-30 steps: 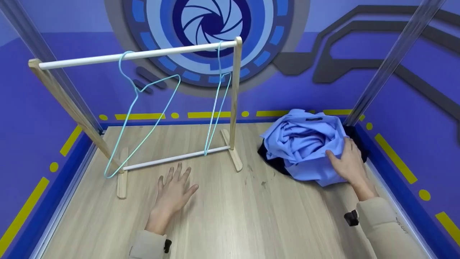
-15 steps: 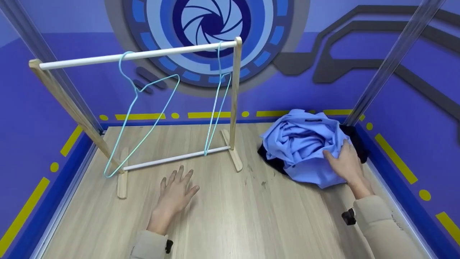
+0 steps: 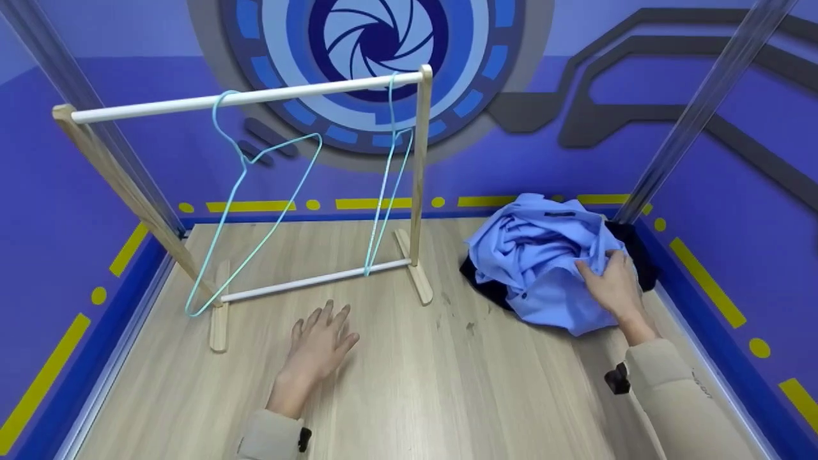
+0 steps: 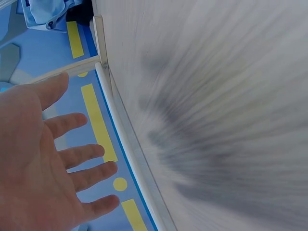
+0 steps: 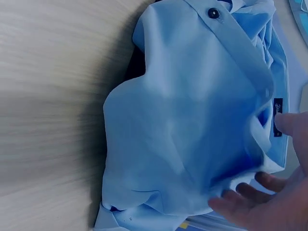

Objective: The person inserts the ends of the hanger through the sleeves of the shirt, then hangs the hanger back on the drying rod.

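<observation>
A crumpled light blue shirt (image 3: 553,297) lies in a heap on black cloth (image 3: 629,249). My right hand (image 3: 617,287) touches the heap's right side; in the right wrist view, the fingertips of this hand (image 5: 274,192) meet the shirt (image 5: 192,110), with the thumb apart beside the dark collar label (image 5: 277,117). My left hand (image 3: 317,351) hovers low over the table, palm down, fingers spread and holding nothing, in front of the rack. Two light blue hangers hang from the rack's white top bar (image 3: 307,89), one left (image 3: 220,223), one near the right post (image 3: 382,204).
The wooden rack stands at the back left, its right foot (image 3: 418,278) and left foot (image 3: 218,329) on the wood-grain table (image 3: 447,396). Blue patterned walls (image 3: 511,166) enclose the left, back and right sides, with clear corner strips (image 3: 703,96) between them.
My right hand has shifted slightly left, and the shirt's front folds have moved, showing a dark button. My left hand has drifted slightly right and towards me. Rack and hangers look unchanged.
</observation>
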The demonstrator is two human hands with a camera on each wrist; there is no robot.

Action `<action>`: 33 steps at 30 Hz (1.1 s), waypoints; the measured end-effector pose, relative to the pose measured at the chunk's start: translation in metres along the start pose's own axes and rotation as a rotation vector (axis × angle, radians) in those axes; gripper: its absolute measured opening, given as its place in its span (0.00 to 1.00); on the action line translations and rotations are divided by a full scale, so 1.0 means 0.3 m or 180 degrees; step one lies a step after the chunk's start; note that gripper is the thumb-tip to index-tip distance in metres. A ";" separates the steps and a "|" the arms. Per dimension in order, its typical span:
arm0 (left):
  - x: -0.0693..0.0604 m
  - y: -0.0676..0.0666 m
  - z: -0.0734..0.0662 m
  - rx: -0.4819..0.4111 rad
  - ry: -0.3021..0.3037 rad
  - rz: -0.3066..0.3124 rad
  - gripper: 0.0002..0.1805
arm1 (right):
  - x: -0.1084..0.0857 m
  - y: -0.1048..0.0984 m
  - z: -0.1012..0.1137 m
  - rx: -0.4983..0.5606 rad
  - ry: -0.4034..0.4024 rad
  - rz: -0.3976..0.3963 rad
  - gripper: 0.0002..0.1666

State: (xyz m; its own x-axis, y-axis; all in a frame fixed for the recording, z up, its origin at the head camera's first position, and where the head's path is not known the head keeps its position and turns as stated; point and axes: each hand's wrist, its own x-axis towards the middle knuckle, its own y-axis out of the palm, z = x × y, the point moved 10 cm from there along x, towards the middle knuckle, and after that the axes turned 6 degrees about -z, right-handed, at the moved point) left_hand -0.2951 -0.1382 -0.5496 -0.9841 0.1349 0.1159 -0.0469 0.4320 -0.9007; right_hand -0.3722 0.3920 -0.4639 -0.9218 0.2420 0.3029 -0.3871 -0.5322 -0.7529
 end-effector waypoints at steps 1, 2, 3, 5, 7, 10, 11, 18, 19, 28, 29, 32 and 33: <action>0.000 0.003 0.000 0.0003 0.0001 0.0003 0.34 | 0.006 -0.004 -0.006 -0.0002 0.0031 -0.0027 0.42; 0.001 0.005 0.001 0.0008 0.0003 0.0004 0.34 | 0.011 -0.007 -0.012 -0.0011 0.0068 -0.0048 0.42; 0.001 0.007 0.002 0.0010 0.0003 0.0000 0.34 | 0.016 -0.010 -0.018 -0.0026 0.0104 -0.0052 0.42; 0.000 0.009 0.003 0.0009 0.0001 -0.0007 0.34 | 0.022 -0.011 -0.027 -0.0049 0.0158 -0.0028 0.42; -0.001 0.010 0.003 0.0002 0.0004 -0.0013 0.34 | 0.027 -0.008 -0.038 -0.0025 0.0232 0.0013 0.42; -0.003 0.011 0.000 -0.0036 0.0017 -0.0025 0.33 | 0.030 0.001 -0.056 0.0056 0.0372 0.0074 0.43; -0.003 0.012 -0.001 -0.0043 0.0025 -0.0026 0.33 | 0.030 0.005 -0.064 0.0076 0.0420 0.0092 0.44; -0.007 0.017 -0.005 -0.0065 0.0030 -0.0025 0.32 | 0.033 0.027 -0.078 0.0024 0.0384 0.0189 0.49; -0.008 0.016 -0.007 -0.0061 0.0038 -0.0037 0.32 | 0.034 0.033 -0.076 0.0016 0.0345 0.0233 0.49; -0.008 0.036 -0.015 -0.0099 0.0038 0.0003 0.31 | 0.020 0.085 -0.062 -0.0052 0.0130 0.0651 0.46; -0.008 0.037 -0.016 -0.0103 0.0047 0.0004 0.31 | 0.018 0.088 -0.060 -0.0057 0.0129 0.0681 0.46; -0.009 0.040 -0.021 -0.0122 0.0067 0.0020 0.30 | 0.012 0.100 -0.055 -0.0067 0.0115 0.0770 0.47; -0.010 0.042 -0.022 -0.0125 0.0075 0.0020 0.30 | 0.010 0.105 -0.052 -0.0067 0.0101 0.0792 0.47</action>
State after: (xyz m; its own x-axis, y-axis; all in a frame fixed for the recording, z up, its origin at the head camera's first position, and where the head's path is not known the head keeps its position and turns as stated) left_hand -0.2917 -0.1272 -0.5585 -0.9800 0.1586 0.1206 -0.0334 0.4657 -0.8843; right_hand -0.3870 0.3886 -0.4959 -0.9874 0.1312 0.0883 -0.1475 -0.5618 -0.8140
